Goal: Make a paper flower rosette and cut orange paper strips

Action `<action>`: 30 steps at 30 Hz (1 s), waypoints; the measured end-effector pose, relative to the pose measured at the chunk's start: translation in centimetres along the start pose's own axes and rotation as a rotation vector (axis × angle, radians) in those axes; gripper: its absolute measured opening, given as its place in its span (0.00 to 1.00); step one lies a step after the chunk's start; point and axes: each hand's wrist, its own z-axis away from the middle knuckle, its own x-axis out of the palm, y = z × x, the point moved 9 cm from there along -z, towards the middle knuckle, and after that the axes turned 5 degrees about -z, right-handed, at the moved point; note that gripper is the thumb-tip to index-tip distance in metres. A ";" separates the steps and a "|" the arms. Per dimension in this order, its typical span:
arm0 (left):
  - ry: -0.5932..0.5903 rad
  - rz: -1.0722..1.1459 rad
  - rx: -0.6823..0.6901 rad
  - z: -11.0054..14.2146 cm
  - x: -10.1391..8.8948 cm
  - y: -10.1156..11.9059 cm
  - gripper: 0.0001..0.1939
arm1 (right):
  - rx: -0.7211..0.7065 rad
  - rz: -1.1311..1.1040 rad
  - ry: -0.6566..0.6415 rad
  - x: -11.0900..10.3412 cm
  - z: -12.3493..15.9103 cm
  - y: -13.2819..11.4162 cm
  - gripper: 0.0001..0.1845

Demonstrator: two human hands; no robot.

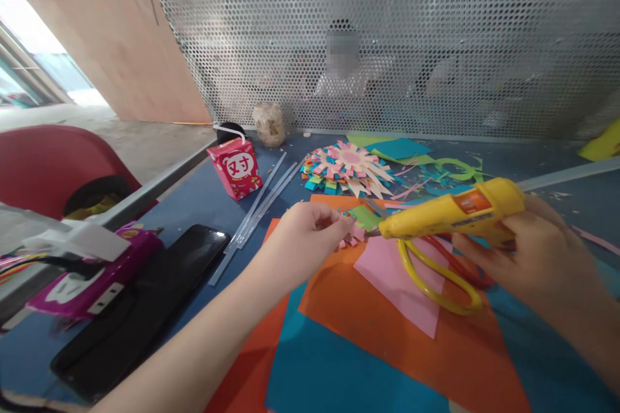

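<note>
A yellow hot glue gun is gripped in my right hand, its nozzle pointing left. A long glue stick runs out of its back end. Close to the nozzle, my left hand is closed in a pinch on a small piece of cut paper, pink at its edge and partly hidden by the fingers. Scissors with yellow and red handles lie below the glue gun on a pink paper sheet. Orange sheets and blue sheets are spread underneath.
Fringed paper flowers and green scraps lie toward the back by a perforated metal screen. Clear glue sticks, a red drink carton, a jar, a black phone and a purple packet are on the left.
</note>
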 end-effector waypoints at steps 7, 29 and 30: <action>-0.010 -0.025 -0.031 0.0 0.2 -0.1 0.15 | 0.083 0.014 -0.048 0.5 -0.1 0.7 0.08; 0.118 -0.001 0.127 -0.9 -1.3 0.3 0.15 | 0.656 0.214 -0.194 1.8 2.0 11.2 0.14; 0.119 -0.001 0.114 -0.9 -1.3 0.3 0.15 | 0.651 0.228 -0.192 1.7 2.3 11.8 0.16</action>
